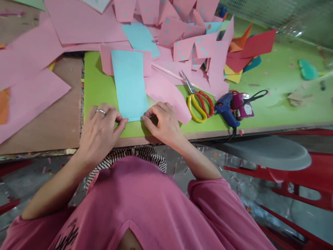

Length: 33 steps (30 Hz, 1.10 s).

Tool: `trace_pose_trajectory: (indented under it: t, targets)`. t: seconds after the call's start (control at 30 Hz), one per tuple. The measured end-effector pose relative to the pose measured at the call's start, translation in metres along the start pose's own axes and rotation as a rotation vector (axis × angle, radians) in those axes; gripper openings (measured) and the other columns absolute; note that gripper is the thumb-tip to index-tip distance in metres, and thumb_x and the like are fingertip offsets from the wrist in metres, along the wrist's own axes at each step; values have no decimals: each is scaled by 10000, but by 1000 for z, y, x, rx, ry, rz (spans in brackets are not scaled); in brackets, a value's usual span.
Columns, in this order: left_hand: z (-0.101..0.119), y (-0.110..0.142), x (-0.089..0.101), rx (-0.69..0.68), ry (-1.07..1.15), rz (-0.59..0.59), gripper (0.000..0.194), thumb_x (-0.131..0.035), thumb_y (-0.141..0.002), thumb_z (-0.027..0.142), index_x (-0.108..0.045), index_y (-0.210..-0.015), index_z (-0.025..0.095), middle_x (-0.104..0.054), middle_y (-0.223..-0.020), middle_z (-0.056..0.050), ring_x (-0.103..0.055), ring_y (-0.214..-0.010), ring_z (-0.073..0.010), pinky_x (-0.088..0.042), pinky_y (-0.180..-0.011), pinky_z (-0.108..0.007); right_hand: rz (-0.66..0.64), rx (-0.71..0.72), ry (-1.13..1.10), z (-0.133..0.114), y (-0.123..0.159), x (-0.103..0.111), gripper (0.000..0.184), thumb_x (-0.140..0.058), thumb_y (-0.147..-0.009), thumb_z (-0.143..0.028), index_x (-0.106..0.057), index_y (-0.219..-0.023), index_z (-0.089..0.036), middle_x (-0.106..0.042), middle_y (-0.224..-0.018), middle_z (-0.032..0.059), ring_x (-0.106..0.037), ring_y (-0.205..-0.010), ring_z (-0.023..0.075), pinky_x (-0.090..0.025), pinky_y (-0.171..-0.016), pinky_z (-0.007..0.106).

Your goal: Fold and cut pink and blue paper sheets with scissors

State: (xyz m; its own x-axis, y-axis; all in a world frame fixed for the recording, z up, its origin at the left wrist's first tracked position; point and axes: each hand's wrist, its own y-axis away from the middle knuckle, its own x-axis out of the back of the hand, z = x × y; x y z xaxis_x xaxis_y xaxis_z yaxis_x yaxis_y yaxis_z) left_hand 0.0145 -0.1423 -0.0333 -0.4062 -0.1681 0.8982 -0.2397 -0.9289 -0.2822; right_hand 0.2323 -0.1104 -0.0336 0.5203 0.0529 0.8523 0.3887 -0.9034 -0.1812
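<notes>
A light blue strip of paper (131, 83) lies lengthwise in front of me on the green tabletop, its far end over a folded pink paper (106, 62). A narrow fold runs along its near edge. My left hand (100, 128) pinches the near left corner between thumb and forefinger; a ring is on one finger. At the near right corner, my right hand (163, 121) pinches the same edge with thumb and forefinger. Right of my right hand lie scissors (199, 102) with one red and one yellow handle, blades apart. A curved pink paper piece (169, 92) is just beyond that hand.
A blue glue gun (227, 109) and a purple container (243, 104) sit right of the scissors. Pink dotted folded papers (195, 47) pile up at the back. Red and orange paper (247, 48) lies farther right. A grey stool (267, 152) stands below the table edge.
</notes>
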Motion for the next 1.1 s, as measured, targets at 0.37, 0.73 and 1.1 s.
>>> trace_pose_trajectory:
  t: [0.37, 0.73, 1.1]
  targets:
    - [5, -2, -3, 22, -30, -4, 139, -509, -995, 293, -595, -923, 211, -663, -971, -98, -623, -957, -291, -494, -851, -452, -18, -11, -10, -1, 0, 2, 118, -527, -950, -297, -582, -901, -205, -644, -934, 69, -525, -885, 232, -408, -848, 400]
    - [9, -2, 3, -294, -178, -101, 388, -454, -1004, 139, -659, -1270, 333, -636, -1217, -89, -570, -1011, -279, -467, -787, -419, -35, 3, -37, 1, 1, 3, 90, -500, -954, -257, -571, -955, -201, -634, -977, 76, -527, -907, 236, -403, -862, 406]
    - [0, 26, 29, -195, -248, -220, 449, -463, -994, 120, -568, -1392, 300, -664, -1221, -101, -592, -1067, -321, -473, -813, -453, -48, 16, -50, 2, -1, 4, 112, -490, -952, -259, -578, -956, -190, -639, -966, 85, -530, -913, 239, -391, -863, 398]
